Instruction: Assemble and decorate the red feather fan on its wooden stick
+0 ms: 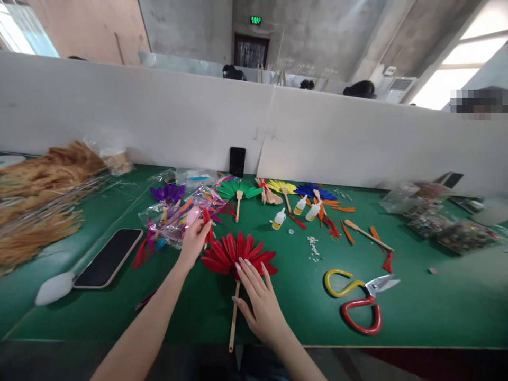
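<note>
A fan of red feathers on a thin wooden stick lies at the table's front middle. My right hand rests over the fan's base, fingers stretched out and fingertips on the feathers. Up and to the left, my left hand pinches a single red feather between thumb and fingers, beside the fan's left edge. Just behind that hand lies a clear plastic bag of coloured feathers.
Scissors with yellow and red handles lie at right. Small glue bottles, white beads and a green feather fan are farther back. A phone lies at left. A white partition borders the green table.
</note>
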Motion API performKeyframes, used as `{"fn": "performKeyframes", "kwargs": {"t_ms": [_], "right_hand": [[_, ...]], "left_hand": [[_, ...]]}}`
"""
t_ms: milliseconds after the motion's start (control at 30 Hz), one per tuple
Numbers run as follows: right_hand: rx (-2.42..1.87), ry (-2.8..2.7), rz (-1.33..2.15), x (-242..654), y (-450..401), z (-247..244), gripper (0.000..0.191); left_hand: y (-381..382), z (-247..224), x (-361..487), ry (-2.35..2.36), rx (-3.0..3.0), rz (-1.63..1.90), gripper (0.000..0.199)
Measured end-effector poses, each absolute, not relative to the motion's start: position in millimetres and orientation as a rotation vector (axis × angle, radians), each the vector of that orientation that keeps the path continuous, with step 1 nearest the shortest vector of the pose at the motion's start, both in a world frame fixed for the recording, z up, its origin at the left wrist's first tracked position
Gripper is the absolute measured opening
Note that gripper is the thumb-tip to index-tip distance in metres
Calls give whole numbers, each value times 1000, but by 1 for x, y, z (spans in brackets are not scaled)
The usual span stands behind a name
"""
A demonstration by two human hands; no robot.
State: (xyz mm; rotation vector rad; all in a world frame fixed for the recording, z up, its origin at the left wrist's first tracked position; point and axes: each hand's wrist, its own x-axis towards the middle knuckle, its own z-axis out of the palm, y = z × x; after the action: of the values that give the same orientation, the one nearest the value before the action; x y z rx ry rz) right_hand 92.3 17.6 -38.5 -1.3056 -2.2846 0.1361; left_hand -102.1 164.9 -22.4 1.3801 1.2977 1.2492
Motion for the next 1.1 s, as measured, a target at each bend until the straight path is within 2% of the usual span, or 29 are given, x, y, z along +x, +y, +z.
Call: {"fn": "performKeyframes", "kwargs": {"t_ms": [200, 367, 567, 800, 1100], "right_hand": [[-1271, -1974, 70, 97, 16, -48, 45], [-1250, -1654, 182, 103, 11, -55, 20], [-1346, -1385, 288, 103, 17, -50, 7], [-1424, -1181, 362, 107, 23, -52, 19], [-1453, -1132, 449, 111, 24, -56, 23]], "left_hand": [[162, -19, -99, 1137, 1239, 1171, 31], [161, -23, -98, 1064, 1206, 1134, 29], [165, -28, -99, 1045, 1177, 1107, 29], [166, -19, -98, 1054, 1155, 1092, 36], [170, -22, -103, 1044, 1180, 1108, 32]]}}
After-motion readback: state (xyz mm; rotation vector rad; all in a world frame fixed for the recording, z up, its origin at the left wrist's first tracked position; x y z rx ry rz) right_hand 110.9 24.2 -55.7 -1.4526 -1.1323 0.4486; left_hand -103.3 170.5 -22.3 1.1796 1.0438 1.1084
